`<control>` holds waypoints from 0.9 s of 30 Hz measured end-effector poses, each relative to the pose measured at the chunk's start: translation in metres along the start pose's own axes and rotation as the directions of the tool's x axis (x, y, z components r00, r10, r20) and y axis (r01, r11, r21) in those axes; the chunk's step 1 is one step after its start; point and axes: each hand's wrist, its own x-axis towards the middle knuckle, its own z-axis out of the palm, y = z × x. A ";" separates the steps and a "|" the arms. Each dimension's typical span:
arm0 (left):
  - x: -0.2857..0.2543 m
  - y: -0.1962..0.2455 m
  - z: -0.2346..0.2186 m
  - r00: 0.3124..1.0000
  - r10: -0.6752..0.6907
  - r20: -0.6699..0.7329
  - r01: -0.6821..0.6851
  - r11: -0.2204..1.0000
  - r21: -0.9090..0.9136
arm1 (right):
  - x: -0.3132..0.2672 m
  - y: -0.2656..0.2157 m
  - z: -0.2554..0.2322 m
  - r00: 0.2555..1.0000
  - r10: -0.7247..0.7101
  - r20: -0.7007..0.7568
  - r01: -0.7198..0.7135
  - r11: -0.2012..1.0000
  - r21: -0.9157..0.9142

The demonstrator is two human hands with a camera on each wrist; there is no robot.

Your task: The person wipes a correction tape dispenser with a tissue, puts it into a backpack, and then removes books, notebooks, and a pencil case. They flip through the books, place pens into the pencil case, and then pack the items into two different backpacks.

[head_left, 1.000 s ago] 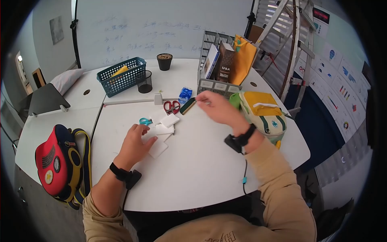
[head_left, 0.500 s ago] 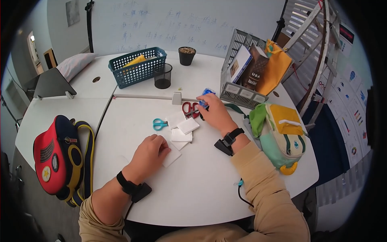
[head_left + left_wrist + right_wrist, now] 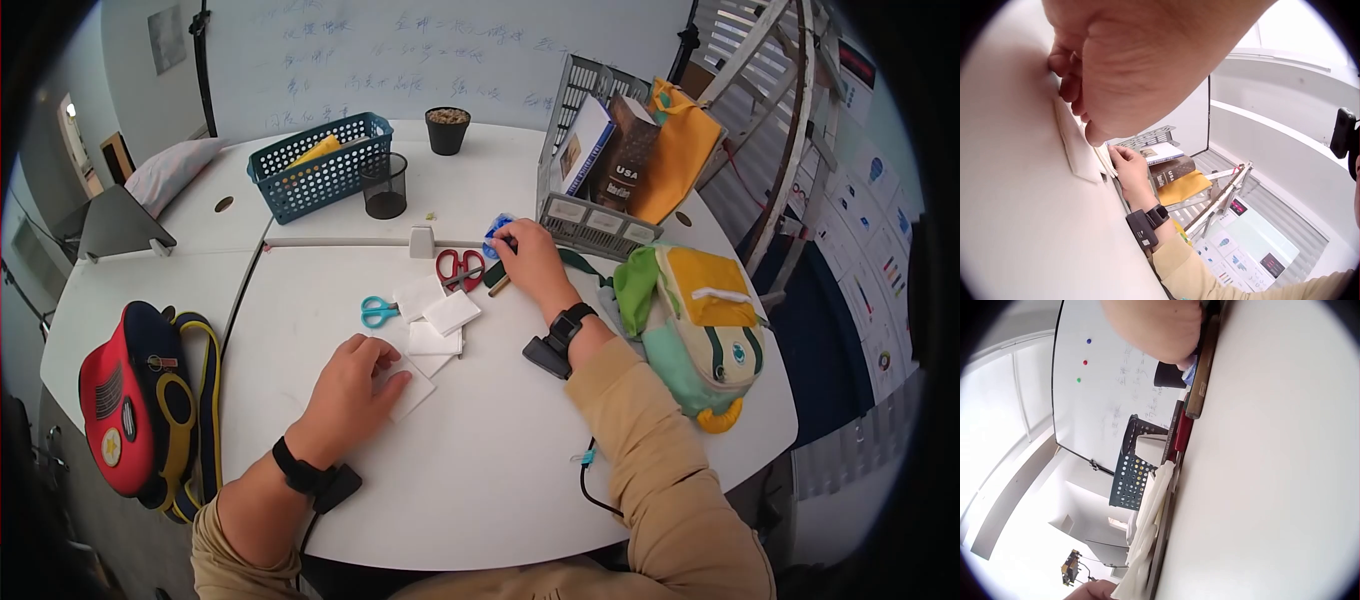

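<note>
In the head view my left hand (image 3: 350, 395) is low over the table with loosely curled fingers, thumb apart, beside overlapping flat white packets (image 3: 435, 340). Its fingertips reach down by the packets in the left wrist view. My right hand (image 3: 535, 265) bends its fingers over a crinkled blue packet (image 3: 497, 225). A tan bar (image 3: 499, 287) with a dark strip lies under that hand, one end hidden by it. I cannot tell whether the fingers grip the packet or the bar. Red-handled scissors (image 3: 460, 268) and turquoise-handled scissors (image 3: 377, 312) lie between the hands.
A teal basket (image 3: 320, 180), black mesh cup (image 3: 384, 190) and potted plant (image 3: 447, 131) stand at the back. A grey file holder (image 3: 590, 232) with books is back right. A green-and-cream backpack (image 3: 700, 340) is at right, a red backpack (image 3: 120, 400) at left.
The right hand has moved left and down onto the blue packet and bar, which shows nearer the table front. The left hand stays by the white packets. The head view has shifted.
</note>
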 end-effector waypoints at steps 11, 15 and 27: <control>0.000 -0.001 0.001 1.000 0.007 -0.024 -0.007 1.000 -0.027 | -0.009 0.000 -0.007 0.998 -0.046 -0.029 0.047 0.999 0.020; 0.000 0.000 0.001 0.999 0.011 -0.030 -0.012 0.999 -0.033 | -0.010 -0.003 -0.012 1.000 0.005 -0.009 -0.005 0.998 0.057; -0.001 -0.001 -0.002 1.000 0.010 -0.024 -0.012 0.999 -0.052 | -0.019 -0.052 -0.037 0.971 0.128 0.200 -0.132 0.991 0.004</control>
